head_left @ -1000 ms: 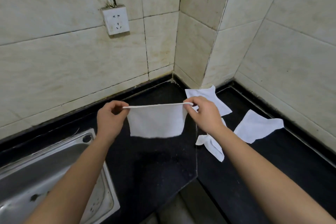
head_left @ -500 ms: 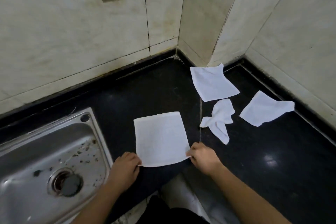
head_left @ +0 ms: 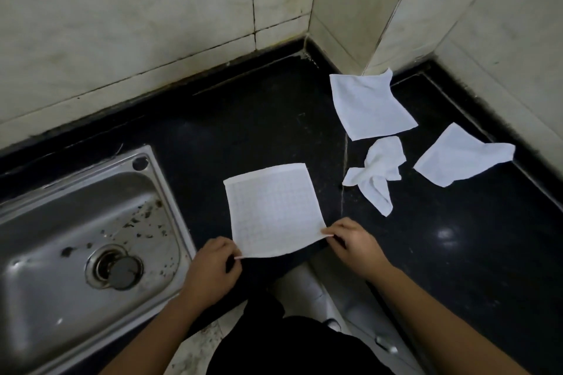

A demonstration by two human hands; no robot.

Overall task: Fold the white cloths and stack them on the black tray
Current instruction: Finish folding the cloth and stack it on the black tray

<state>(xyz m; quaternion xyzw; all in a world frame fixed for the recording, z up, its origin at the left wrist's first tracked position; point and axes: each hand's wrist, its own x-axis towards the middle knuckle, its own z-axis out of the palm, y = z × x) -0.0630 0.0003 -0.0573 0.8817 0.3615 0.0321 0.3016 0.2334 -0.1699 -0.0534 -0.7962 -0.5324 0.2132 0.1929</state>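
A white waffle-textured cloth (head_left: 274,210) lies flat on the black counter (head_left: 243,137). Left hand (head_left: 210,271) and right hand (head_left: 353,242) each pinch a near corner, well apart.

White grid-textured cloth (head_left: 275,210), black countertop (head_left: 243,137), silver sink (head_left: 76,222)

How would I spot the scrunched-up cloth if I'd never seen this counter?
Find the tiled wall corner jutting onto the black counter. A flat cloth lies at its foot; the scrunched-up cloth sits just nearer the camera. It alone is bunched and twisted.
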